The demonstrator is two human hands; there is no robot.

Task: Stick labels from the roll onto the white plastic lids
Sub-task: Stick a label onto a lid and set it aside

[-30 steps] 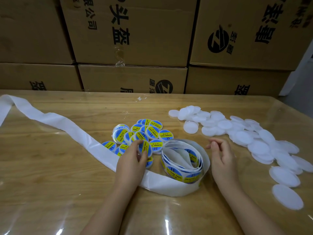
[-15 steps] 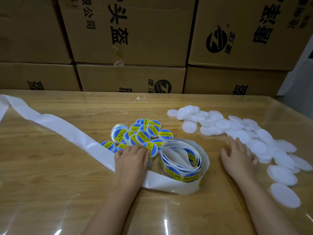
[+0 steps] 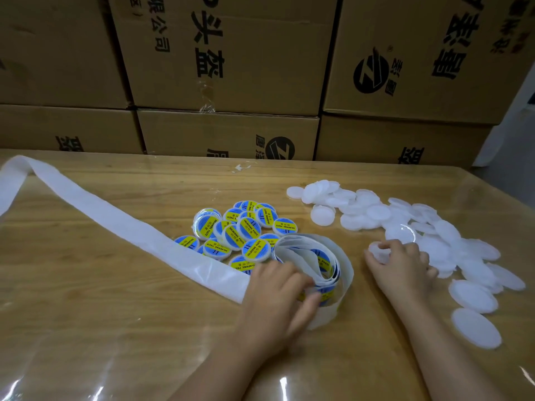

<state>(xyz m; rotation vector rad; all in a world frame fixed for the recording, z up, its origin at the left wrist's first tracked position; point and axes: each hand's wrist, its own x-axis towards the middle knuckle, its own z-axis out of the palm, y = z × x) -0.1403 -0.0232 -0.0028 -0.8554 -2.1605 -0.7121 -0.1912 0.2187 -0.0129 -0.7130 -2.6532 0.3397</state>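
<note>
A loose roll of blue-and-yellow labels (image 3: 327,256) lies on the table centre. My left hand (image 3: 278,296) is at the roll's near-left side, fingers curled onto a label on its coil. My right hand (image 3: 396,264) holds a white plastic lid (image 3: 377,250) in its fingertips at the left edge of the heap of plain white lids (image 3: 419,224). Behind the roll lies a pile of labelled lids (image 3: 240,230). The empty white backing strip (image 3: 95,209) trails from the roll away to the far left.
Stacked cardboard boxes (image 3: 225,68) form a wall along the table's far edge. The wooden table (image 3: 115,314) is covered with clear glossy film. Single white lids (image 3: 474,328) lie near the right front. A small scrap (image 3: 240,168) rests by the boxes.
My left hand moved right from the labelled pile onto the roll. My right hand reached into the white lids, picked one up and drew back toward the roll.
</note>
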